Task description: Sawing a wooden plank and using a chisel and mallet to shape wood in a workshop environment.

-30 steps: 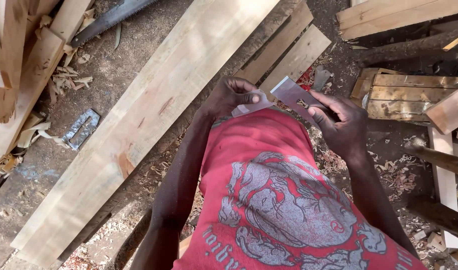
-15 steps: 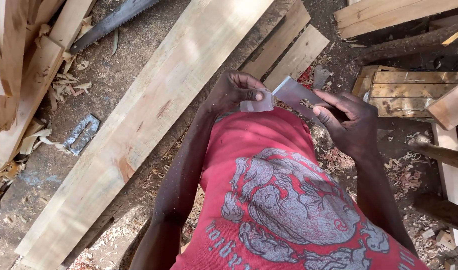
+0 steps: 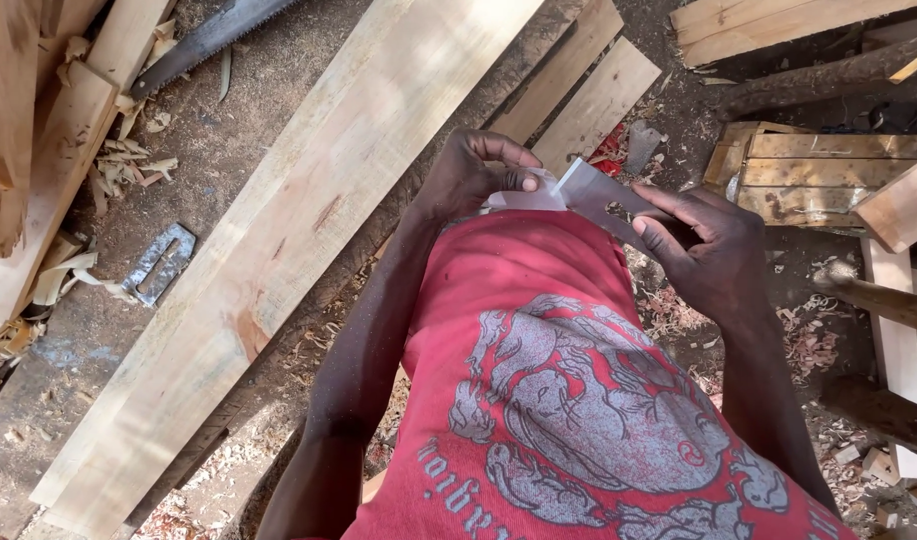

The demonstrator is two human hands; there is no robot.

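Holding a flat grey metal blade at chest height over the long plank, the right hand grips its lower end while the left hand pinches what seems pale paper against its tip, steadying it.

A dull grey metal blade and pale rough-sawn wooden plank lie over matt sawdust-strewn dirt ground.

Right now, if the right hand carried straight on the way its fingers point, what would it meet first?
Probably the left hand. The right hand points left along the metal blade both hands hold; depth is unclear.
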